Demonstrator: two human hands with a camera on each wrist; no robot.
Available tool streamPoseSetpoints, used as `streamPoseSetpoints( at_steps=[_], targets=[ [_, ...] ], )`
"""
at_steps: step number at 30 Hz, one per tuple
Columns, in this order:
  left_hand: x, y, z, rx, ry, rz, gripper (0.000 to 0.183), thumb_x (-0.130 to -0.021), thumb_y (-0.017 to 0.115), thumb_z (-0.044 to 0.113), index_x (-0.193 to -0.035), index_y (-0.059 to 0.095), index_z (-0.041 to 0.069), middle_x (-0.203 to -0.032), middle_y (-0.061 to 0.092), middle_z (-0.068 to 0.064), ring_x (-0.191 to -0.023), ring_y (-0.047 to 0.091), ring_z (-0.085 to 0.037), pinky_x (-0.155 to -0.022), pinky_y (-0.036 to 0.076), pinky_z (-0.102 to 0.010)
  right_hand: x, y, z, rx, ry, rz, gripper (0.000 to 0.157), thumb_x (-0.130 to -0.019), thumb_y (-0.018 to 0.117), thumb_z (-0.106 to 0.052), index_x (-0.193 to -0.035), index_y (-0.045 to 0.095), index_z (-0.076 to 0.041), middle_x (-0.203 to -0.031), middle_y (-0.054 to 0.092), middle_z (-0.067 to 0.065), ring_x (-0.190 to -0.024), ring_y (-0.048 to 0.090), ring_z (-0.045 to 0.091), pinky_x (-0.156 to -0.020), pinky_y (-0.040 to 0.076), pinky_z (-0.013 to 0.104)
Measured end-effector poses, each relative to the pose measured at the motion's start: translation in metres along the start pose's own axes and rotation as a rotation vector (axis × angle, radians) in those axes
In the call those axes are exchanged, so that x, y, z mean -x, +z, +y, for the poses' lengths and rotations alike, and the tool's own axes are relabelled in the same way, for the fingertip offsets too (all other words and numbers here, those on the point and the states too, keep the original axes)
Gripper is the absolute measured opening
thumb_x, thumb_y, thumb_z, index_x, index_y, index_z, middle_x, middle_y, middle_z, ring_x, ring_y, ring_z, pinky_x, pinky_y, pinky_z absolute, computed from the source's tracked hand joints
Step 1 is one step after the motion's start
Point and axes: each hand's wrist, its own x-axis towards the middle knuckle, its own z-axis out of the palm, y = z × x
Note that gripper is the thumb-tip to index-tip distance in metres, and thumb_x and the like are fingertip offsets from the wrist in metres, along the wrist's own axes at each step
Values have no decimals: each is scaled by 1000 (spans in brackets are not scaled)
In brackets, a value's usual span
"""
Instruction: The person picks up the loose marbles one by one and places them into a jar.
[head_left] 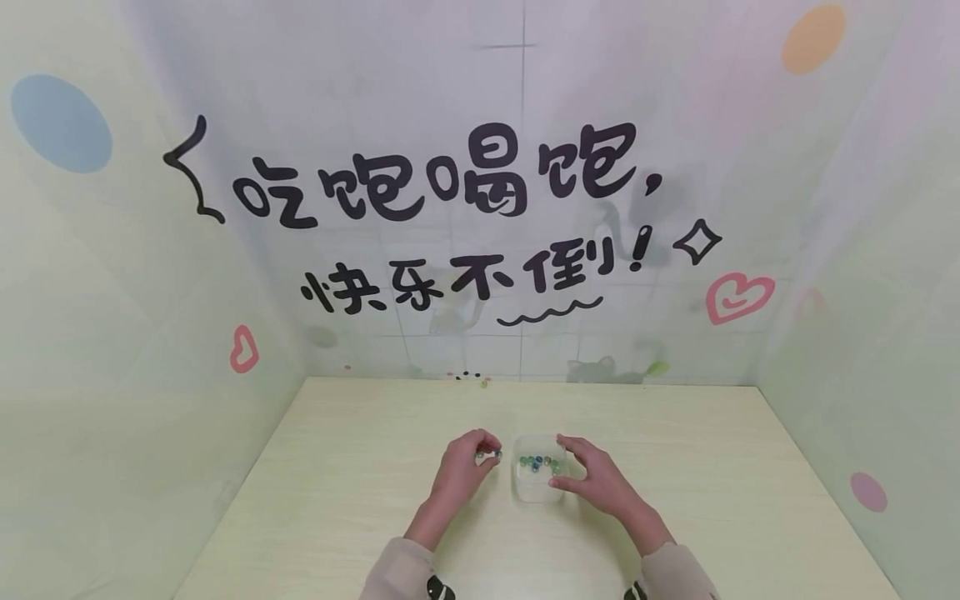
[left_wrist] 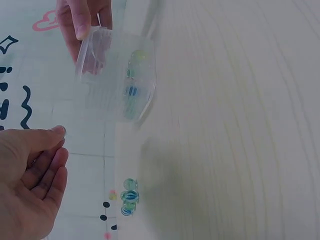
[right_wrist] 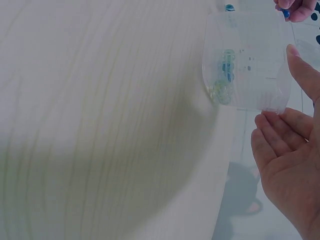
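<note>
A clear plastic box (head_left: 540, 498) stands on the table with several green and blue glass marbles (head_left: 536, 462) along its bottom. My right hand (head_left: 600, 477) holds the box at its right side, thumb and fingers spread across the rim; the right wrist view shows this hand (right_wrist: 292, 155) too. Left of the box, my left hand (head_left: 459, 471) pinches a blue marble (right_wrist: 285, 13) between thumb and fingertips. In the left wrist view the pinched marble is hidden behind the left hand (left_wrist: 35, 175). Several loose marbles (left_wrist: 129, 196) lie on the table below that hand.
The pale wooden table (head_left: 360, 467) meets a back wall (head_left: 420, 350) printed with large black characters. Printed side walls (head_left: 135, 400) close it in at left and right. Small printed dots (head_left: 468, 375) mark the wall's foot behind the hands.
</note>
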Motion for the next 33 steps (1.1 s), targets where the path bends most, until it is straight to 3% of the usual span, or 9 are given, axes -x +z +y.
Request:
streamPoseSetpoints(
  at_steps=[13, 23, 33],
  targets=[
    [1, 11, 15, -20, 46, -39, 15, -88, 73, 7, -101, 69, 14, -100, 70, 0, -97, 65, -20, -86, 57, -36, 0, 0, 1, 0, -24, -3, 71, -88, 77, -21, -144, 44, 7, -144, 51, 27, -135, 47, 46, -111, 41, 55],
    [0, 18, 17, 7, 61, -64, 16, -88, 74, 7, -101, 69, 14, -100, 70, -1, -98, 66, -24, -83, 57, -32, -1, 1, 3, -6, -28, -10, 71, -89, 75, -22, -144, 43, 7, -145, 50, 27, -136, 46, 46, -111, 41, 55],
    [2, 16, 14, 12, 43, -52, 16, -88, 74, 10, -103, 69, 16, -102, 70, 2, -99, 64, -18, -87, 57, -35, -1, 1, 1, -13, 6, -1, 72, -87, 77, -22, -145, 44, 6, -145, 50, 26, -136, 46, 46, -111, 41, 55]
  ],
)
